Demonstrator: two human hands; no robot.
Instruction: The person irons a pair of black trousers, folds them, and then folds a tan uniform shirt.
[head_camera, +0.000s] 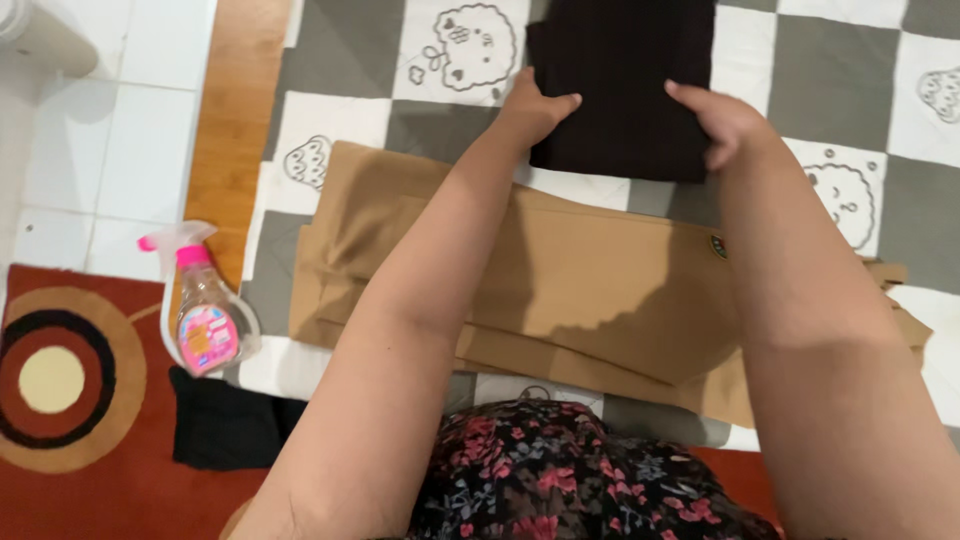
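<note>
- Left hand (535, 105): arm stretched forward, palm down, fingers flat on the dark folded cloth's (625, 90) left edge.
- Right hand (725, 122): arm extended, fingers curled at that cloth's right edge.

View: head camera, looking steeply down over both forearms
Distance: close, arm's length
Frame: checkered mat (830, 70), floor edge

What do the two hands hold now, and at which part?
Left hand and right hand press the folded dark ribbed cloth at its lower side edges; a real grip cannot be told.

clear spray bottle (205, 315) with pink trigger at quilt's left edge, pink label (205, 340) on its front
</note>
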